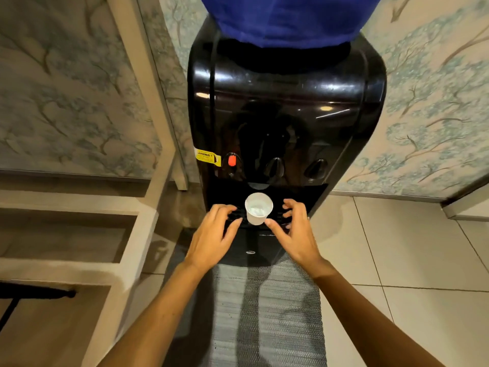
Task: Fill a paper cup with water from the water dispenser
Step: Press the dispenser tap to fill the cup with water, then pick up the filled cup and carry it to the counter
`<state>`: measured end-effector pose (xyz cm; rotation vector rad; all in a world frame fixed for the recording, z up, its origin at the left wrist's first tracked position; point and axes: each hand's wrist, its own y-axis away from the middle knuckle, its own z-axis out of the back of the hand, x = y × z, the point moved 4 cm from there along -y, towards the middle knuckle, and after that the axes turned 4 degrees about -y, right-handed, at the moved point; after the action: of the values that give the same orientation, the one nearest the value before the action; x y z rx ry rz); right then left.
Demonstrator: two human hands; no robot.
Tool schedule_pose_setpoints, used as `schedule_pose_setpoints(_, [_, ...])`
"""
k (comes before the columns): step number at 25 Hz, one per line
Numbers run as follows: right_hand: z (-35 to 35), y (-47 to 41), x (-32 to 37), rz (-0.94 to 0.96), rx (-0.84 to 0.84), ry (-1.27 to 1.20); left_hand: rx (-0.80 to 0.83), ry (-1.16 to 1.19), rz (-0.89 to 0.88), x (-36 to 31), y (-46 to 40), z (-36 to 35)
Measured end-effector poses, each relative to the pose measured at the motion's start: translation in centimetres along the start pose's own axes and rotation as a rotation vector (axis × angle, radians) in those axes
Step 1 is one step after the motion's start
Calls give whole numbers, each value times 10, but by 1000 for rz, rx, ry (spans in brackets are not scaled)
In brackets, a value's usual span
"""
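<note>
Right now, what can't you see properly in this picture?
Head view only:
- Bottle: its top is cut off by the picture's edge.
- Yellow sticker: words too small and blurred to read.
- Cup: how full it is; the water looks blurry.
- Dispenser base: hidden behind the left hand and right hand.

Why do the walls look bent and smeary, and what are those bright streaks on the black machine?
Head view: the wide-angle lens bows the wallpapered walls outward and the edges look smeared; the glossy water dispenser mirrors ceiling lights as streaks; the warm, dim light leaves soft shadows on the mat; the paper cup and both hands stay fairly sharp.
</note>
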<state>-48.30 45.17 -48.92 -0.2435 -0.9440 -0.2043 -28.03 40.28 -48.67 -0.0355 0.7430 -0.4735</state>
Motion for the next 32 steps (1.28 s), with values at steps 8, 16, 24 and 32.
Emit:
schedule_pose_setpoints(8, [-46, -35, -33, -98, 207, -188, 234, 195, 115, 29, -42, -61])
schedule_pose_setpoints(16, [-28, -15, -5, -109, 205, -303, 257, 203, 52, 5, -30, -39])
schedule_pose_setpoints(24, [41, 17, 88, -78, 200, -314, 155, 198, 18, -77, -7, 52])
schedule_pose_setpoints(32, [140, 20, 222, 32, 171, -280, -34, 184, -61, -190, -17, 175])
